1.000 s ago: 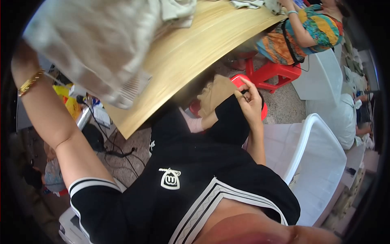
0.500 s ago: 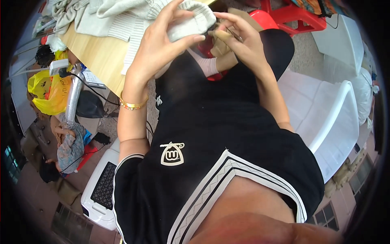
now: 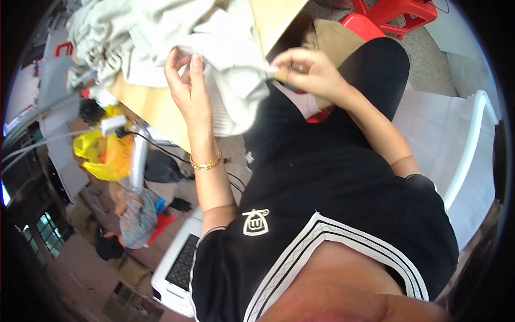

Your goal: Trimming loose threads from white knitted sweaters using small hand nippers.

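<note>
A cream knit garment (image 3: 236, 59) lies bunched over the wooden table, and its ribbed part hangs past the table edge by my lap. My left hand (image 3: 190, 88) is over the cloth with its thumb and fingers apart; the fingers are curved and grip nothing that I can see. At the right edge of the knit, my right hand (image 3: 314, 72) is closed in a pinch on the fabric. Something tan covers the tip of its thumb. Whether a small tool is also between these fingers is hidden by the hand and blur.
The pale wooden table (image 3: 153, 110) runs along the upper left. A yellow plastic bag (image 3: 96, 155), a white plug adapter (image 3: 112, 125) and black cables are at left. Red stools (image 3: 399, 16) stand at the upper right, with a white plastic tub (image 3: 434, 123) beside my right arm.
The ribbed opening between both hands has left the left hand's hold. More of the garment is now pulled toward my lap. The left hand is lower; the view has shifted.
</note>
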`<state>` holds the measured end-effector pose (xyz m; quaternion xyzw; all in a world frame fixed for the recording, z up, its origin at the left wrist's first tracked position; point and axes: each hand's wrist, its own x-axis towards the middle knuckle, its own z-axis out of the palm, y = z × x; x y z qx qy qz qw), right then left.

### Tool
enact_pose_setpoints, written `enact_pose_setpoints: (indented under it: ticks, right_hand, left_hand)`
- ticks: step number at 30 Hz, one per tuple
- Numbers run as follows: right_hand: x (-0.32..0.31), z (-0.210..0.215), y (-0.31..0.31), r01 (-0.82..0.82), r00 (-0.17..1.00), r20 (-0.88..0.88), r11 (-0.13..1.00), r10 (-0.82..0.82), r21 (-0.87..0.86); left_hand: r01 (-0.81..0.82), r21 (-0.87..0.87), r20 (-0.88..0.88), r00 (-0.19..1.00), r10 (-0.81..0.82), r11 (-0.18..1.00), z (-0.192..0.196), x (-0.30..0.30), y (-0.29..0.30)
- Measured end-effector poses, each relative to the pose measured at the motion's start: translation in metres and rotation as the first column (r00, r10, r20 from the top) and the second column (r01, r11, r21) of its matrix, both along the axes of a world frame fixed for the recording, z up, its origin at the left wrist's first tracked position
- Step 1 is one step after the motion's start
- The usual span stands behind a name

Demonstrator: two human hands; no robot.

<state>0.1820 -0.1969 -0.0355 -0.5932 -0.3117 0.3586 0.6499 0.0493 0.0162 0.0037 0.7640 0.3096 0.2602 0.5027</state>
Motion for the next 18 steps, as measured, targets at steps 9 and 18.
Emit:
enact_pose_setpoints:
  ticks: [9, 18]
  right_hand:
    - [-0.056, 0.062, -0.004, -0.731, 0.584, -0.203, 0.618, 0.786, 0.289]
    - [-0.031, 0.039, -0.014, -0.259, 0.919, -0.216, 0.92, 0.328, 0.296]
  left_hand:
    - [0.1, -0.675, 0.327, 0.929, 0.175, 0.731, 0.007, 0.061, 0.049]
    - [-0.251, -0.129, 0.641, 0.717, 0.274, 0.959, 0.203, 0.016, 0.045]
